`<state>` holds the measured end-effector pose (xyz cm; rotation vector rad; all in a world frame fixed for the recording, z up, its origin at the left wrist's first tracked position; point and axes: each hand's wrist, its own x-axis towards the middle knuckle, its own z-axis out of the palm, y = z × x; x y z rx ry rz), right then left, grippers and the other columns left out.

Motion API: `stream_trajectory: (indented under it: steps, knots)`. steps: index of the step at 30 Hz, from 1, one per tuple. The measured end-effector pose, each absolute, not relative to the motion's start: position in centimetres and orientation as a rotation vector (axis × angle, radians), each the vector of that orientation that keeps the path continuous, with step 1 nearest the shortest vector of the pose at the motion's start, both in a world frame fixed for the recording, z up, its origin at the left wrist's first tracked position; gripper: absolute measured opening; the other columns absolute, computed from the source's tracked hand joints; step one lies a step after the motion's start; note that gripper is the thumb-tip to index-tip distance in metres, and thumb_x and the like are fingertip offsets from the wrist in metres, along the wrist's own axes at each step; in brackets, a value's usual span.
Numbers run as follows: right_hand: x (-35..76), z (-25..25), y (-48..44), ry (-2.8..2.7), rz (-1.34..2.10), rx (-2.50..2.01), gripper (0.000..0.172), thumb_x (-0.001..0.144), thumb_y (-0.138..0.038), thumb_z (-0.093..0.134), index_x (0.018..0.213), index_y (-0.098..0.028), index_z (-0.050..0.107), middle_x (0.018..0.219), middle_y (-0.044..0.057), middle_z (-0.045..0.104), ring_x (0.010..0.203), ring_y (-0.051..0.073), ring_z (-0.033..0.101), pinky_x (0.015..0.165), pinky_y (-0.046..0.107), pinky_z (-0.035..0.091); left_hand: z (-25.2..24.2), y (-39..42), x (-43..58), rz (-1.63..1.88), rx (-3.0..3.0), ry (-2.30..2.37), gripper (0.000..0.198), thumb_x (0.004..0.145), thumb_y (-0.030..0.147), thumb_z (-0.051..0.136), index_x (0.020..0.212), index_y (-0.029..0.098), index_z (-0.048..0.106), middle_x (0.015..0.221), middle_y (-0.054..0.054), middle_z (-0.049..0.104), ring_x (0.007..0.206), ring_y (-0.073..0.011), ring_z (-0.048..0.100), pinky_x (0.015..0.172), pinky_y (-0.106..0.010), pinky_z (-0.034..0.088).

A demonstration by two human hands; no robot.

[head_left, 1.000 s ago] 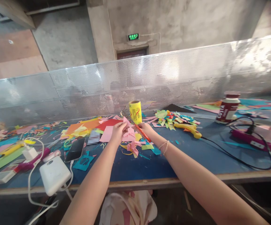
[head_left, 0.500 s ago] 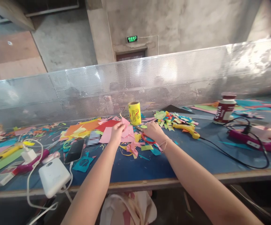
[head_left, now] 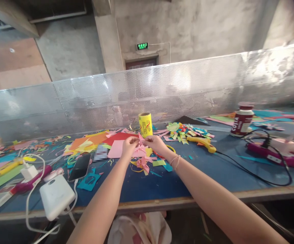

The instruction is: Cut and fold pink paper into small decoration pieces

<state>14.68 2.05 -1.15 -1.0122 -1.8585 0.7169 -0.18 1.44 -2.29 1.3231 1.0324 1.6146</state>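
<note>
Between my two hands is a small folded piece of pink paper (head_left: 141,139). My left hand (head_left: 130,146) pinches it from the left, and my right hand (head_left: 155,143) has its fingers closed on it from the right. Beneath them lies a flat pink sheet (head_left: 115,149) with pink scraps (head_left: 143,164) in front of it. Just behind stands a yellow cardboard tube (head_left: 145,124), upright. Scissors with red and yellow handles (head_left: 171,148) lie partly hidden beside my right wrist.
A yellow hot glue gun (head_left: 202,143) with a black cord lies to the right, near a brown-labelled bottle (head_left: 242,120). At left are a phone (head_left: 79,167), a white power bank (head_left: 57,196) and a purple power strip (head_left: 35,179). A perforated metal screen (head_left: 96,101) borders the back.
My right hand has come left from over the scissors to the pink paper. The scissors now lie uncovered by the hand. My left hand still holds the paper.
</note>
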Motion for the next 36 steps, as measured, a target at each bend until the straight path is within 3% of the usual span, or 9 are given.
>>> stream_trajectory:
  steps: [8, 15, 18, 28, 36]
  knots:
    - [14.5, -1.4, 2.2, -1.884, 0.703, -0.964, 0.032, 0.064, -0.046, 0.060, 0.062, -0.014, 0.058, 0.054, -0.002, 0.050, 0.053, 0.010, 0.044, 0.051, 0.023, 0.034, -1.9, 0.8, 0.5, 1.481, 1.254, 0.911, 0.023, 0.062, 0.036, 0.068, 0.071, 0.015, 0.063, 0.066, -0.004, 0.063, 0.059, -0.0139, 0.059, 0.061, -0.027, 0.048]
    - [14.6, -1.9, 3.0, -1.763, 0.850, -0.927, 0.021, 0.066, -0.035, 0.059, 0.064, -0.016, 0.050, 0.057, -0.004, 0.048, 0.053, 0.008, 0.047, 0.053, 0.022, 0.040, -1.8, 0.8, 0.2, 1.515, 1.244, 0.923, 0.005, 0.062, 0.018, 0.061, 0.067, 0.016, 0.062, 0.063, -0.002, 0.060, 0.057, -0.0116, 0.058, 0.061, -0.025, 0.048]
    - [14.5, -1.8, 3.0, -1.625, 0.985, -0.888, 0.015, 0.067, -0.027, 0.058, 0.069, -0.016, 0.047, 0.061, -0.005, 0.049, 0.055, 0.008, 0.051, 0.054, 0.022, 0.044, -1.7, 0.6, 0.2, 1.518, 1.269, 0.921, 0.009, 0.062, 0.013, 0.056, 0.068, 0.016, 0.062, 0.064, -0.002, 0.060, 0.056, -0.0110, 0.056, 0.058, -0.024, 0.048]
    - [14.4, -1.5, 2.6, -1.527, 1.181, -0.811, 0.012, 0.064, -0.017, 0.058, 0.075, -0.015, 0.057, 0.064, -0.003, 0.055, 0.053, 0.007, 0.052, 0.054, 0.020, 0.047, -2.1, 1.0, 0.1, 1.482, 1.309, 0.920, 0.021, 0.059, 0.014, 0.061, 0.080, 0.014, 0.063, 0.078, -0.006, 0.065, 0.064, -0.0138, 0.060, 0.059, -0.026, 0.049]
    - [14.3, -1.6, 2.7, -1.334, 1.317, -0.786, 0.011, 0.058, -0.013, 0.058, 0.068, -0.015, 0.062, 0.059, -0.002, 0.059, 0.050, 0.008, 0.053, 0.054, 0.022, 0.047, -2.2, 1.0, 0.1, 1.497, 1.181, 0.931, 0.013, 0.054, 0.012, 0.063, 0.067, 0.013, 0.062, 0.062, -0.001, 0.061, 0.056, -0.0105, 0.058, 0.059, -0.024, 0.049]
